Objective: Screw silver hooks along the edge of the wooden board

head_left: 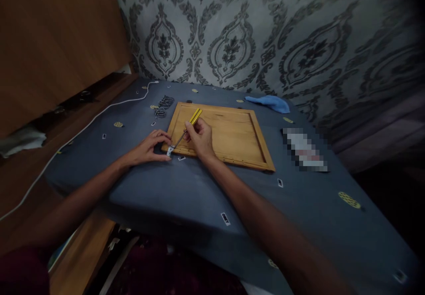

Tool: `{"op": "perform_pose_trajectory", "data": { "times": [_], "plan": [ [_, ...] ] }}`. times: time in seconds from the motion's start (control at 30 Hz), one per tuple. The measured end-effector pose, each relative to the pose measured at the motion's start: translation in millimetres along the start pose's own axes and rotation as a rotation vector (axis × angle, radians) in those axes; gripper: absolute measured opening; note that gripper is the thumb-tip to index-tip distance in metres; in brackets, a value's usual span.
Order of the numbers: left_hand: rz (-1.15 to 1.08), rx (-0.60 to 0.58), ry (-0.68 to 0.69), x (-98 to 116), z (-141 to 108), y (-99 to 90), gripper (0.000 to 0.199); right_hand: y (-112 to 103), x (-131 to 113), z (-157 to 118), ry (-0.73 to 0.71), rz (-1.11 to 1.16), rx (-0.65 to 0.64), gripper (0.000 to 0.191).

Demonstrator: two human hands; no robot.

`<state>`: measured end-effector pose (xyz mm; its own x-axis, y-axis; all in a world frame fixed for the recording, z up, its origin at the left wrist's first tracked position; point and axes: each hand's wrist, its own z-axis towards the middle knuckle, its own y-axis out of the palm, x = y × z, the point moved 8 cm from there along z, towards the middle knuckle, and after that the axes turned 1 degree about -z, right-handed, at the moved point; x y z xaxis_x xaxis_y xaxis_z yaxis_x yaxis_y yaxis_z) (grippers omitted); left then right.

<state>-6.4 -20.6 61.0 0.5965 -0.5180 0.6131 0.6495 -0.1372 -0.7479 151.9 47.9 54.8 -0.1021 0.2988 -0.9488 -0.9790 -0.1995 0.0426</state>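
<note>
A framed wooden panel [229, 131] lies flat on the blue patterned cloth. My right hand [201, 139] is closed round a screwdriver with a yellow and black handle [195, 116], its shaft slanting down to the left. The tip meets a small metal piece [170, 150] at the panel's near left corner. On the left of that corner, my left hand [154, 146] has its thumb and fingers around the metal piece; the thumb lies near its lower end and the fingertips above it. Whether the fingers press on the piece is too small to tell.
Dark metal clips or hooks [163, 106] lie behind the panel's left side. A blue cloth [270, 103] is at the back right, with a blurred-out packet [305, 149] nearer. A white cable [109, 105] runs along the left, beside a wooden cabinet [59, 42]. Patterned wall behind.
</note>
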Motion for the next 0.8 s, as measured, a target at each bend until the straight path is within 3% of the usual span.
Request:
{"op": "perform_pose_trajectory", "data": {
  "times": [0.13, 0.43, 0.8],
  "plan": [
    [0.003, -0.002, 0.000, 3, -2, -1.1, 0.049, -5, 21, 4, 0.109, -0.024, 0.006, 0.026],
    [0.014, -0.011, -0.011, 3, -2, -2.3, 0.047, -6, 47, 6, 0.300, 0.042, 0.031, 0.038],
    [0.023, 0.009, -0.019, 1, -4, -2.7, 0.047, -10, 57, 12, 0.335, -0.038, 0.064, 0.039]
  ]
}}
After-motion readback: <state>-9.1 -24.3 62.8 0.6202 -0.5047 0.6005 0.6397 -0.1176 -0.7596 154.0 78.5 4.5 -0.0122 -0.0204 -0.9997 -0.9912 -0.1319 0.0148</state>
